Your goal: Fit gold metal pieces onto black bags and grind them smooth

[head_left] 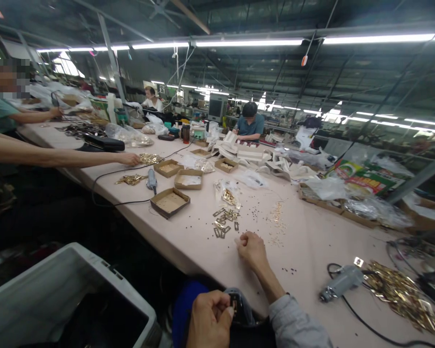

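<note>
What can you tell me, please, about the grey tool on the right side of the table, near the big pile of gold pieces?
The grey tool is a thick, rounded cylinder with a narrower, darker nose. Its shell looks smooth and hard, plastic or painted metal; I cannot tell which. It lies on its side on the pale pink table, nose towards the person's side, back end beside the gold pieces. A black cable runs close by it. No hand touches it.

left hand (210, 319) grips a black item (242, 309); right hand (252, 249) near gold buckles (224, 221).
</note>
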